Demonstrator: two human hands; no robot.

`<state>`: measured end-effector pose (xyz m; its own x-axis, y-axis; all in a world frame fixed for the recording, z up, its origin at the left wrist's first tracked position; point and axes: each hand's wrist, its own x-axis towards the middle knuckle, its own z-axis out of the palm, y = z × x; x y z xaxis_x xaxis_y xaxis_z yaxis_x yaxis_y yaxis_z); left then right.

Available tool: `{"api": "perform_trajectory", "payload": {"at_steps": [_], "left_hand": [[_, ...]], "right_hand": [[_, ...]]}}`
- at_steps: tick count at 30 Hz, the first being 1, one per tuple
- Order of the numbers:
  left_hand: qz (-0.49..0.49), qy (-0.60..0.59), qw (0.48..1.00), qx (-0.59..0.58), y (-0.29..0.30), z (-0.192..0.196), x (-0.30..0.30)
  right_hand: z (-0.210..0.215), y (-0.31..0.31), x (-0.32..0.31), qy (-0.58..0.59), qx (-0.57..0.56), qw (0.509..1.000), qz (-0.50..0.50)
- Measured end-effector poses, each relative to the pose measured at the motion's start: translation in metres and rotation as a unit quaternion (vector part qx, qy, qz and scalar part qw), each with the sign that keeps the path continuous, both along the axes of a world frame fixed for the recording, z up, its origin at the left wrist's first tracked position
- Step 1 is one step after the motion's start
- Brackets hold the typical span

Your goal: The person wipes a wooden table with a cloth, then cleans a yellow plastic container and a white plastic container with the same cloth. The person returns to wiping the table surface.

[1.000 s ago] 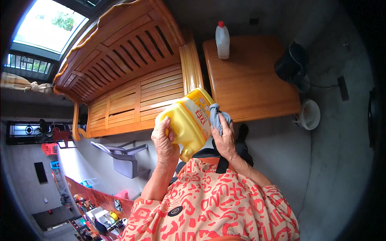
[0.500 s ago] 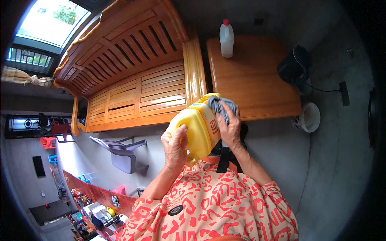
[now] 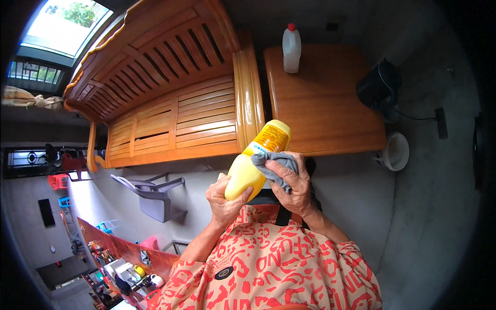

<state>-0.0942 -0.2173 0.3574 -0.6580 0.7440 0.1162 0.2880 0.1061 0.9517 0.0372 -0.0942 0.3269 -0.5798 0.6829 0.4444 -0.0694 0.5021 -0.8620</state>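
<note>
Supporting a tilted yellow plastic jug [image 3: 245,170] in front of the coral-patterned shirt [image 3: 279,258], the bare left hand [image 3: 221,202], in the head view, presses with its thumb, fingers partly hidden; the bare right hand [image 3: 297,191], fingers bent, presses a crumpled grey cloth [image 3: 279,159] against it. Risk: hard rubbing could twist it loose.

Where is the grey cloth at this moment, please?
In the head view, just right of centre, the grey cloth is in the right hand, against the side of the yellow bottle that the left hand holds.
</note>
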Motion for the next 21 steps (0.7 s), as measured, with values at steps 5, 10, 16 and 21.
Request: {"api": "perform_trajectory", "payload": {"at_steps": [5,10,16,21], "left_hand": [[-0.077,0.107,0.991,0.023,-0.005,0.002,-0.004],[-0.097,0.132,0.986,0.038,-0.008,0.008,-0.003],[-0.106,0.159,0.981,0.03,-0.015,0.007,-0.005],[-0.076,0.169,0.983,0.019,-0.014,0.006,-0.002]], "right_hand": [[0.002,0.023,-0.001,-0.042,-0.029,0.999,0.001],[-0.011,0.034,-0.005,-0.098,-0.083,0.992,0.001],[-0.022,0.042,-0.013,-0.147,-0.091,0.985,-0.025],[-0.016,0.033,-0.013,-0.164,-0.072,0.984,-0.01]]}}
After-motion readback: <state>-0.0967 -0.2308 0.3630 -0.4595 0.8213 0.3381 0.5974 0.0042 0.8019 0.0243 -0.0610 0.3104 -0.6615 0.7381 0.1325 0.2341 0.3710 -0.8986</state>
